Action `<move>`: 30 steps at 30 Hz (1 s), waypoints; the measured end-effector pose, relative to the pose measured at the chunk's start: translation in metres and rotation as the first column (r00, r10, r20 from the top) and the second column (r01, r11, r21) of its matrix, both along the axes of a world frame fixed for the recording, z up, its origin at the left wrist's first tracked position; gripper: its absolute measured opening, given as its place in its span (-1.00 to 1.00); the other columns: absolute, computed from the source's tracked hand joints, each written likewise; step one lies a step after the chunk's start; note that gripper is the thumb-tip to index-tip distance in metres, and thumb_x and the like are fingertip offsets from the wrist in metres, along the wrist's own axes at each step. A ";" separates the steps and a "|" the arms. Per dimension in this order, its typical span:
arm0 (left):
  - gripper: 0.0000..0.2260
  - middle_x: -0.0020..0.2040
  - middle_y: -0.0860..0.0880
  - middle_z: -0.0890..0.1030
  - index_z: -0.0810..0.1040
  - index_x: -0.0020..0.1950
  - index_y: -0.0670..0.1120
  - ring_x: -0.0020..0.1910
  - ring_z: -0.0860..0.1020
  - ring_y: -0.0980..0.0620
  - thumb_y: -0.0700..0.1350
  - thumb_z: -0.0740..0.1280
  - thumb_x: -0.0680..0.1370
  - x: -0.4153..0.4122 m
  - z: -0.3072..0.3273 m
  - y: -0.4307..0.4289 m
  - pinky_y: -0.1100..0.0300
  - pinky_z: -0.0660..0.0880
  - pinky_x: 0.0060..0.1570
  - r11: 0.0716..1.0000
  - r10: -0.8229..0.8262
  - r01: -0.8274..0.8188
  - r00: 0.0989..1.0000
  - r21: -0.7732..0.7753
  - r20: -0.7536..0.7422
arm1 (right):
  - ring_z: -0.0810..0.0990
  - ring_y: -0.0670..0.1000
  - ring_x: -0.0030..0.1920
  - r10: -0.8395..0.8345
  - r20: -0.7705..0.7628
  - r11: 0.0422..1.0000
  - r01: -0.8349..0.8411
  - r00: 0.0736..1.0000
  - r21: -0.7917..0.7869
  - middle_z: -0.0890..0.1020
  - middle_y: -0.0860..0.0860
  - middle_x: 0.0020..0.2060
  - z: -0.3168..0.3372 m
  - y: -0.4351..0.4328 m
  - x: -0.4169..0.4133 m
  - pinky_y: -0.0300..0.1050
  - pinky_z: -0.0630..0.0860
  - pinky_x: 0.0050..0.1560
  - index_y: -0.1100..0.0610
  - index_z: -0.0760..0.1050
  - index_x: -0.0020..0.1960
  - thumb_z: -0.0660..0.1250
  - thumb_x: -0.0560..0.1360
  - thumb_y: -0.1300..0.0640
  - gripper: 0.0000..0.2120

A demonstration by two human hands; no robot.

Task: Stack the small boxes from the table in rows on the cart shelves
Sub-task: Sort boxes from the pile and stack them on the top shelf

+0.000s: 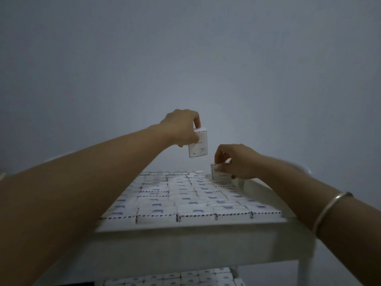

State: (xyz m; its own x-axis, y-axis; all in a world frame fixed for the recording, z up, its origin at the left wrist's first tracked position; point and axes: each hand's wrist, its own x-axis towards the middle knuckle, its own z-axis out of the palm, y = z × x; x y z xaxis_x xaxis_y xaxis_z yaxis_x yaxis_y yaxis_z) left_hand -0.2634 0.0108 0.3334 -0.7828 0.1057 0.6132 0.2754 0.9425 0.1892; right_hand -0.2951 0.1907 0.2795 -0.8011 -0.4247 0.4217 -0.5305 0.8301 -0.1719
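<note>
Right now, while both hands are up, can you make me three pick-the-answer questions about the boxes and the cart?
1. Where is the right box, in the right hand?
A. On the floor
B. On the layer of boxes at the far right corner of the top shelf
C. Inside a bag

2. How many boxes are the hands holding in all?
A. One
B. Two
C. Four

3. How is the left box, in the left hand?
A. Lifted in the air above the shelf
B. Lying flat in a row
C. Crushed

Answers:
1 B: its bottom meets the packed boxes beside the far right rim.
2 B: each hand pinches one box.
3 A: bare wall shows beneath it.
</note>
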 end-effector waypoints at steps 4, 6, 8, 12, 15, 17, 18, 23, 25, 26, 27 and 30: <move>-0.79 0.13 -0.03 0.56 0.47 0.12 -0.01 -0.20 0.65 -0.01 -0.15 0.36 0.52 -0.017 -0.002 0.008 0.24 0.58 -0.35 0.996 0.006 -0.001 0.998 -0.084 0.056 | 0.60 0.04 -0.03 0.079 0.220 0.988 -0.048 0.972 -0.144 0.58 0.01 0.14 -0.008 -0.001 0.003 -0.17 0.60 -0.23 0.09 0.50 0.08 0.37 0.53 0.17 -0.86; -0.80 0.12 -0.02 0.53 0.46 0.11 0.00 -0.22 0.63 0.01 -0.14 0.37 0.52 -0.024 -0.001 0.017 0.30 0.50 -0.44 0.990 -0.011 0.022 0.997 -0.138 0.081 | 0.57 -0.01 -0.09 0.078 0.268 0.989 -0.041 0.960 -0.141 0.60 0.02 0.14 -0.012 -0.001 0.003 -0.28 0.49 -0.32 0.07 0.52 0.06 0.32 0.55 0.21 -0.89; -0.80 0.10 -0.01 0.52 0.47 0.11 -0.01 -0.26 0.60 0.05 -0.13 0.37 0.51 -0.030 -0.001 0.029 0.33 0.44 -0.49 0.984 -0.044 0.060 0.994 -0.168 0.098 | 0.57 -0.01 -0.10 0.066 0.288 0.991 -0.030 0.955 -0.128 0.60 0.03 0.11 -0.013 -0.001 0.002 -0.31 0.45 -0.31 0.04 0.54 0.02 0.25 0.57 0.26 -0.84; -0.76 0.05 -0.01 0.52 0.49 0.12 -0.02 -0.25 0.56 0.07 -0.11 0.41 0.49 -0.040 -0.007 0.051 0.32 0.47 -0.46 0.974 -0.115 0.141 0.982 -0.179 0.150 | 0.49 -0.06 -0.26 0.012 0.339 0.998 0.012 0.941 -0.068 0.51 -0.01 -0.12 -0.010 -0.005 0.004 -0.35 0.40 -0.46 -0.03 0.54 -0.05 0.08 0.57 0.35 -0.64; -0.75 0.02 0.01 0.53 0.51 0.14 -0.02 -0.21 0.54 0.08 -0.10 0.42 0.49 -0.046 -0.014 0.054 0.31 0.46 -0.40 0.974 -0.119 0.150 0.977 -0.172 0.180 | 0.50 0.00 -0.20 0.005 0.314 0.999 0.007 0.950 -0.036 0.45 -0.02 -0.10 -0.007 -0.004 0.005 -0.26 0.49 -0.34 -0.10 0.57 -0.05 0.04 0.54 0.38 -0.54; -0.74 0.03 0.00 0.57 0.55 0.17 -0.04 -0.14 0.55 0.06 -0.11 0.42 0.50 -0.049 -0.018 0.050 0.29 0.49 -0.34 0.979 -0.114 0.148 0.967 -0.141 0.228 | 0.50 -0.01 -0.24 -0.002 0.260 1.000 0.005 0.966 -0.012 0.44 -0.09 -0.16 -0.006 -0.003 0.005 -0.25 0.50 -0.33 -0.17 0.58 -0.04 0.07 0.53 0.35 -0.52; -0.75 0.02 0.00 0.58 0.56 0.18 -0.04 -0.13 0.55 0.07 -0.11 0.42 0.50 -0.050 -0.020 0.048 0.29 0.50 -0.32 0.981 -0.113 0.150 0.959 -0.126 0.260 | 0.48 -0.03 -0.28 -0.002 0.241 1.000 0.004 0.971 -0.007 0.42 -0.12 -0.20 -0.006 -0.002 0.006 -0.27 0.47 -0.35 -0.18 0.59 -0.04 0.08 0.52 0.34 -0.52; -0.77 0.02 -0.02 0.63 0.62 0.16 -0.03 -0.22 0.51 0.16 -0.13 0.41 0.51 -0.049 -0.025 0.043 0.33 0.49 -0.30 0.976 -0.099 0.164 0.922 -0.145 0.375 | 0.51 -0.01 -0.29 -0.013 0.198 0.998 0.025 0.980 -0.059 0.53 -0.08 -0.17 -0.007 -0.002 0.009 -0.25 0.45 -0.37 -0.12 0.63 -0.08 0.09 0.51 0.36 -0.53; -0.75 -0.03 -0.02 0.62 0.62 0.19 -0.04 -0.19 0.51 0.14 -0.12 0.39 0.52 -0.047 -0.024 0.043 0.31 0.50 -0.23 0.974 -0.097 0.169 0.914 -0.153 0.394 | 0.58 0.02 -0.24 -0.040 0.157 0.994 0.055 0.987 -0.097 0.59 -0.03 -0.14 -0.006 0.000 0.010 -0.20 0.51 -0.35 -0.09 0.60 -0.16 0.12 0.51 0.36 -0.58; -0.74 -0.08 0.01 0.61 0.62 0.21 -0.03 -0.17 0.52 0.14 -0.11 0.39 0.53 -0.045 -0.023 0.042 0.30 0.51 -0.18 0.973 -0.090 0.168 0.909 -0.158 0.408 | 0.62 0.06 -0.20 -0.061 0.132 0.991 0.076 0.989 -0.110 0.62 0.00 -0.11 -0.005 0.001 0.010 -0.16 0.56 -0.32 -0.07 0.57 -0.16 0.14 0.50 0.36 -0.62; -0.73 -0.12 0.04 0.59 0.61 0.23 -0.02 -0.15 0.52 0.15 -0.10 0.39 0.53 -0.044 -0.023 0.042 0.28 0.51 -0.13 0.973 -0.082 0.165 0.901 -0.163 0.425 | 0.65 0.08 -0.17 -0.082 0.112 0.988 0.095 0.990 -0.120 0.63 0.04 -0.07 -0.005 0.001 0.009 -0.13 0.59 -0.29 -0.05 0.54 -0.14 0.15 0.49 0.37 -0.65; -0.67 -0.11 0.06 0.57 0.56 0.30 -0.03 -0.14 0.52 0.17 -0.10 0.39 0.53 -0.041 -0.025 0.043 0.26 0.51 -0.09 0.971 -0.052 0.155 0.880 -0.181 0.472 | 0.67 0.07 -0.19 -0.089 0.125 0.981 0.109 0.988 -0.163 0.62 0.08 -0.03 -0.007 0.002 0.005 -0.09 0.63 -0.26 -0.01 0.47 0.00 0.18 0.50 0.39 -0.69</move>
